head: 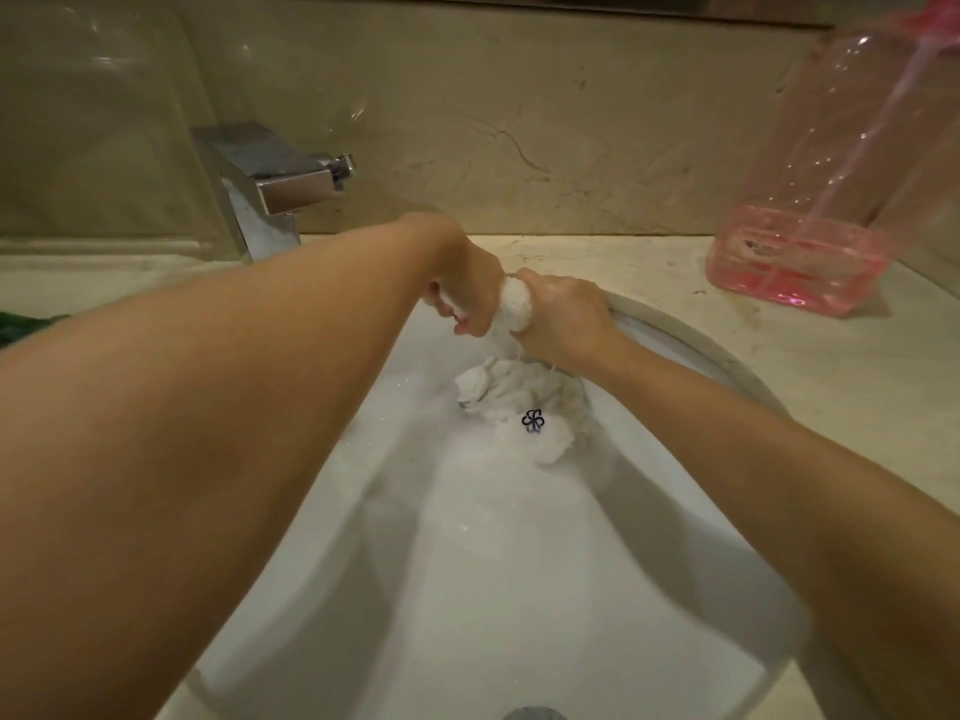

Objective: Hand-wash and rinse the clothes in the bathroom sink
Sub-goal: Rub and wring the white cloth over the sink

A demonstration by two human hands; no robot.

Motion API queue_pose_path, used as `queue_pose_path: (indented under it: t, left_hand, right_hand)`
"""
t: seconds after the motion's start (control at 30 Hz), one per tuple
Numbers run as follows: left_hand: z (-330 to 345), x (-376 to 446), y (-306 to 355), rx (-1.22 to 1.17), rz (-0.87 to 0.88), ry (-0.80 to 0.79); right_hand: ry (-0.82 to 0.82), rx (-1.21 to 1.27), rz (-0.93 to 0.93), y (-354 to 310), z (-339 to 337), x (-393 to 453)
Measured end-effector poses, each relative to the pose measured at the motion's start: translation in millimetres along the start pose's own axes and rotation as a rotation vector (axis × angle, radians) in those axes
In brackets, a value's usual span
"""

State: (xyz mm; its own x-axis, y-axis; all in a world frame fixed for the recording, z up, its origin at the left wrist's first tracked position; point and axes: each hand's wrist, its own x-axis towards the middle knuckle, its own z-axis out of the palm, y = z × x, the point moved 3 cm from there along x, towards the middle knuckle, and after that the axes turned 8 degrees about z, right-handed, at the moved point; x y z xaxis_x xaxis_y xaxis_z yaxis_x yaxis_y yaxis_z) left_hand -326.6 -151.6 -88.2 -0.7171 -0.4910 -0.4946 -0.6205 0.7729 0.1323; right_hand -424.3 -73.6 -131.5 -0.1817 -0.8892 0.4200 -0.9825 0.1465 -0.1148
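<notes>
A white garment (519, 402) with a small dark logo lies partly in the white sink (467, 563), its upper end twisted into a tight roll above the basin. My left hand (467, 288) grips one end of that roll. My right hand (563, 319) grips the other end, right beside the left. Thin streams of water run down from the roll onto the bunched cloth below. The lower part of the garment rests on the sink's far slope in shallow soapy water.
A chrome tap (275, 189) stands at the back left of the sink. A clear pink bottle (826, 200) with a little pink liquid sits on the beige counter (857, 387) at the right. Something dark green (21, 327) shows at the left edge.
</notes>
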Motion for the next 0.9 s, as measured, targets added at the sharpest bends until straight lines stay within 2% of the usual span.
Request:
queue_pose_path:
  t: [0.13,0.37,0.5,0.67,0.7,0.77,0.9]
  left_hand:
    - [6.5,-5.3,-1.0,-0.096,0.000,-0.038]
    - [27.2,-16.4,11.6,-0.284,0.080,-0.080]
    - [37.7,-25.8,27.1,-0.386,0.117,-0.064]
    - [49.5,-40.6,44.1,-0.536,0.148,-0.064]
    - [49.8,-44.6,46.0,-0.549,0.157,-0.064]
    - [48.9,-52.8,49.8,-0.544,0.160,-0.034]
    - [55.0,-63.5,52.8,-0.506,0.128,0.199]
  right_hand:
    - [0.066,0.019,-0.141,0.5,-5.8,1.6]
    - [0.074,0.021,-0.284,2.7,-21.8,-12.1]
    - [0.110,-0.091,-0.375,7.2,-31.4,-25.0]
    - [0.058,-0.216,-0.445,10.3,-48.0,-33.6]
    - [0.031,-0.256,-0.438,9.5,-51.5,-34.7]
    - [-0.139,-0.328,-0.336,7.2,-57.2,-36.8]
    - [-0.269,-0.316,-0.188,-5.3,-74.0,-45.9]
